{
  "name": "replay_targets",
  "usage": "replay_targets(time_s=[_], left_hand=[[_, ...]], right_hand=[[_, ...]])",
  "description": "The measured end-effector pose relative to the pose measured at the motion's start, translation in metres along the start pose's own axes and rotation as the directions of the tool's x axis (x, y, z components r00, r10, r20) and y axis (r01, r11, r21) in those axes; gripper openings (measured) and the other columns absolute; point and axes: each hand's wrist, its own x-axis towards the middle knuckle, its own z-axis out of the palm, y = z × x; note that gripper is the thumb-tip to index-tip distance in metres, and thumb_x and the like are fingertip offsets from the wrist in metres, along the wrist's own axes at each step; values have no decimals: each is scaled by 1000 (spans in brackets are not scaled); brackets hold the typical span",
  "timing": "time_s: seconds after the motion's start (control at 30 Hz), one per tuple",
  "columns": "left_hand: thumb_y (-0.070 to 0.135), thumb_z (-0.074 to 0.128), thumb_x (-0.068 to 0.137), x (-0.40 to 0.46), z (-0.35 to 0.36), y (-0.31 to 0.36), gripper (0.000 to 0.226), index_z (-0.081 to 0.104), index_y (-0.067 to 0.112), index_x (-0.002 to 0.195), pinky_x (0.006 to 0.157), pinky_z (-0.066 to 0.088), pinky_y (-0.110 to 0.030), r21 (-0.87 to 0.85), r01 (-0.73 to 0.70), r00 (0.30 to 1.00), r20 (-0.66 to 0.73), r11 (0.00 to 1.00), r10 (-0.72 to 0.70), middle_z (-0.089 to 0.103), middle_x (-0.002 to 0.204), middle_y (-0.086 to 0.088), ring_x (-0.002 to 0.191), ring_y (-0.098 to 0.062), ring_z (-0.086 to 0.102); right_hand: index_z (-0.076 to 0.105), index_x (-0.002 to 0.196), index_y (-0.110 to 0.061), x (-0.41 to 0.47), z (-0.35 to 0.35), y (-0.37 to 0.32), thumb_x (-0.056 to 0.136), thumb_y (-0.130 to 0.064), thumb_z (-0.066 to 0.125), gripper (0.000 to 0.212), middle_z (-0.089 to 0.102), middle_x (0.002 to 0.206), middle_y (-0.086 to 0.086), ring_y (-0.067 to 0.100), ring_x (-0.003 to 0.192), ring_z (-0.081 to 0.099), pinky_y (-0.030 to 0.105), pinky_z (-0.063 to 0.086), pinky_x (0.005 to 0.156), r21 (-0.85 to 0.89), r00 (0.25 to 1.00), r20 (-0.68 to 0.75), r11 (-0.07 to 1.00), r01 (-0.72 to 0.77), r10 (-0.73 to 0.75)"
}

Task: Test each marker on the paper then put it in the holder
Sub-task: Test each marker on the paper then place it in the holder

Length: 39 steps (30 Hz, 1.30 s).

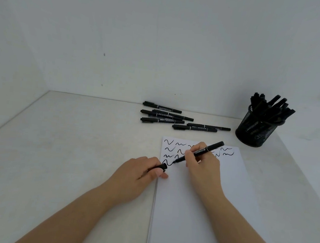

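My right hand (202, 164) grips an uncapped black marker (209, 149) like a pen, its tip touching the white paper (202, 202) at the end of a fresh squiggle near the sheet's left edge. Several black squiggles fill the paper's top rows. My left hand (139, 174) holds the marker's black cap (161, 167) at the paper's left edge. Several capped black markers (167, 115) lie loose on the table behind the paper. A black mesh holder (255, 129) stands at the back right, packed with several markers.
The white table (65, 152) sits in a corner, with a wall along the back and another on the left. Bare table surface stretches to the left of the paper and between the loose markers and the holder.
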Motion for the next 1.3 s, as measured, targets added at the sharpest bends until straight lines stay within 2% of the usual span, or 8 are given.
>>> replay_targets(time_s=[0.07,0.17,0.23,0.4,0.57,0.7,1.03,1.3], left_hand=[[44,34,88,0,0,-1,33,60,26,95,74,40,-19,-12,13,1000,-4,1000,-13,62,90,38,84,-2,55],[46,36,88,-1,1,-4,28,59,31,86,60,34,-14,-26,33,998,-44,999,-34,63,83,29,66,-2,49],[45,42,91,-1,1,-6,21,54,33,77,55,31,-17,-15,57,996,-70,998,-58,61,73,16,60,-4,45],[34,44,94,0,4,-4,28,40,43,68,57,30,-16,122,68,998,-27,990,-65,53,72,28,67,-4,46],[33,46,94,0,4,-5,25,42,43,72,58,31,-15,119,62,998,-19,991,-60,53,72,30,68,-2,47],[35,46,93,1,4,-6,20,46,40,74,55,30,-16,91,56,998,-30,994,-54,53,71,27,64,-2,46],[44,36,87,0,4,-5,18,51,40,79,53,31,-17,-15,29,995,-99,999,-30,55,66,22,58,-5,44],[41,35,88,-1,7,-3,22,50,39,72,50,29,-16,-94,38,988,-149,995,-52,45,52,13,50,-7,38]], right_hand=[[52,72,-29,-1,-2,-4,85,-16,58,19,62,62,-23,1,60,54,12,37,51,43,997,-31,996,74,-73],[57,79,-31,-4,-2,-6,86,-10,61,22,62,68,-15,1,62,55,15,43,57,182,996,-22,979,89,-86],[60,78,-26,-5,-4,-8,88,-9,58,19,61,64,-10,4,57,53,18,43,55,291,999,35,957,17,-28],[59,63,-21,-4,-10,-7,91,-9,47,34,59,51,1,12,49,51,20,40,49,519,982,144,835,-183,126],[53,64,-16,-3,-10,-7,79,-20,55,16,57,48,3,13,45,47,19,39,46,542,973,175,811,-221,148],[50,66,-16,-3,-8,-8,89,-8,50,25,58,48,2,11,43,47,17,39,45,528,972,185,820,-222,143],[53,76,-14,-14,-4,-17,87,-3,56,16,64,55,0,10,48,54,20,43,48,389,942,336,911,-138,-1],[53,76,-10,-16,-3,-19,86,3,55,17,58,53,-2,10,49,52,19,44,51,461,935,351,877,-131,-45]])
